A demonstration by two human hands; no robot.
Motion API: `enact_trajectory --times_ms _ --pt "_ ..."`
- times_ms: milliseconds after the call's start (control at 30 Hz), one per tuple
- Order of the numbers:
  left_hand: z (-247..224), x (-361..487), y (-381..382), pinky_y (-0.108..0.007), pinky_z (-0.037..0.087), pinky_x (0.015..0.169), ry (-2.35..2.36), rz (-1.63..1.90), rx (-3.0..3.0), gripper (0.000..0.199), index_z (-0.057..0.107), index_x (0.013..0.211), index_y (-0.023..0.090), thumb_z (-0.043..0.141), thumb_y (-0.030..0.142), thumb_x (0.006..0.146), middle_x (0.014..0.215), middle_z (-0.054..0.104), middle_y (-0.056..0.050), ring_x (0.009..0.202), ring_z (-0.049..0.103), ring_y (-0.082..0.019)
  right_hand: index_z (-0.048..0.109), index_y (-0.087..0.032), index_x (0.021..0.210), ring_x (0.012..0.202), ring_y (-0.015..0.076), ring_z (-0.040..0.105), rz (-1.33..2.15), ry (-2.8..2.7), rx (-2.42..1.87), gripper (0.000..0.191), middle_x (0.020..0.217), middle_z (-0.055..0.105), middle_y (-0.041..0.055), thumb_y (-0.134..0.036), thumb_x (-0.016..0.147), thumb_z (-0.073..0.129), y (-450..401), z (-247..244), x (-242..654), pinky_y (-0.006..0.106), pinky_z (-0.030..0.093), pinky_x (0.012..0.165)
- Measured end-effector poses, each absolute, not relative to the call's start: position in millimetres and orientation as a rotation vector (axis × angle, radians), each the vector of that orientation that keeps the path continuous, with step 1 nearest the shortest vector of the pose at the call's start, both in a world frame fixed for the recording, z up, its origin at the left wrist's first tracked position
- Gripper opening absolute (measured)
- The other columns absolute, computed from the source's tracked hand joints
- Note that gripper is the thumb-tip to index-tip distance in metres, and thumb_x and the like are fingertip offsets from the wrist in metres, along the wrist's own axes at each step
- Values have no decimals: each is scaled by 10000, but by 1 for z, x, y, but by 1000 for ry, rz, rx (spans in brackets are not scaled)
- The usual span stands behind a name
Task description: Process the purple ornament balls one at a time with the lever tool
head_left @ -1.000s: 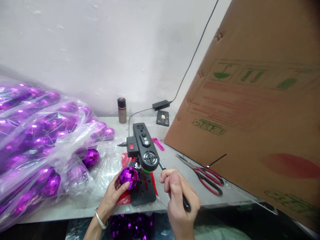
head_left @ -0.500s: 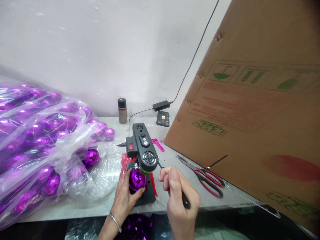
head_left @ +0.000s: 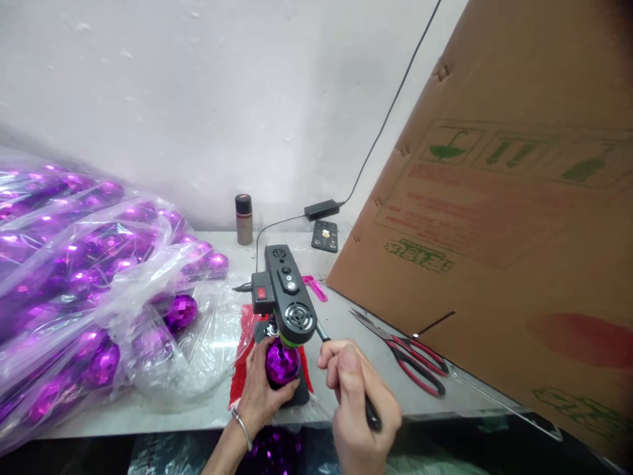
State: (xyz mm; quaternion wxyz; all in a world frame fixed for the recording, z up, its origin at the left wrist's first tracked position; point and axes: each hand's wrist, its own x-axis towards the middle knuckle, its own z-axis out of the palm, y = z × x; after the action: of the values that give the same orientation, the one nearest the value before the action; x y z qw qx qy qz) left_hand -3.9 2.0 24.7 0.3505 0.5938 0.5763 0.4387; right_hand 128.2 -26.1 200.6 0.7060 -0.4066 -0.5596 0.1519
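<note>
My left hand (head_left: 263, 390), with a bracelet at its wrist, curls its fingers and thumb around a shiny purple faceted ball ornament (head_left: 283, 364). The ball sits beneath the round front end of a small black bench machine (head_left: 287, 285) with a red switch. In my right hand (head_left: 363, 402) is a lever handle (head_left: 373, 417), its black grip poking out below the fist. The metal rod of the lever runs up to the machine's right side; where it joins is hidden. Under the ball lies the machine's dark base (head_left: 299, 394).
Clear plastic bags (head_left: 123, 297) of purple balls fill the left. Red-handled scissors (head_left: 420, 363) lie on the right, beside a leaning cardboard box (head_left: 475, 231). Behind are a bottle (head_left: 244, 221), a power adapter (head_left: 321, 210) and a black card-like object (head_left: 324, 236). Red film (head_left: 238, 386) lies beneath the machine.
My left hand has shifted a little to the right with the ball, showing more red film on its left. My right hand stays on the lever handle, slightly lower.
</note>
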Motion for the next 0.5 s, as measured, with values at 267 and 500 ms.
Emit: enact_trajectory --times_ms 267,500 --pt "23 0 3 -681 534 1203 1493 1176 1574 786 663 1417 229 895 378 682 1407 758 -163 1374 682 -456 533 -226 678 584 158 626 194 -1150 -841 470 596 533 -27 -216 1148 527 -23 165 121 286 427 565" --pt "21 0 2 -674 548 1195 1482 1173 1578 796 665 1422 219 899 377 677 1398 758 -165 1364 690 -458 513 -223 652 555 134 613 142 -1144 -822 521 577 499 -46 -286 1169 536 -18 174 118 263 447 547"
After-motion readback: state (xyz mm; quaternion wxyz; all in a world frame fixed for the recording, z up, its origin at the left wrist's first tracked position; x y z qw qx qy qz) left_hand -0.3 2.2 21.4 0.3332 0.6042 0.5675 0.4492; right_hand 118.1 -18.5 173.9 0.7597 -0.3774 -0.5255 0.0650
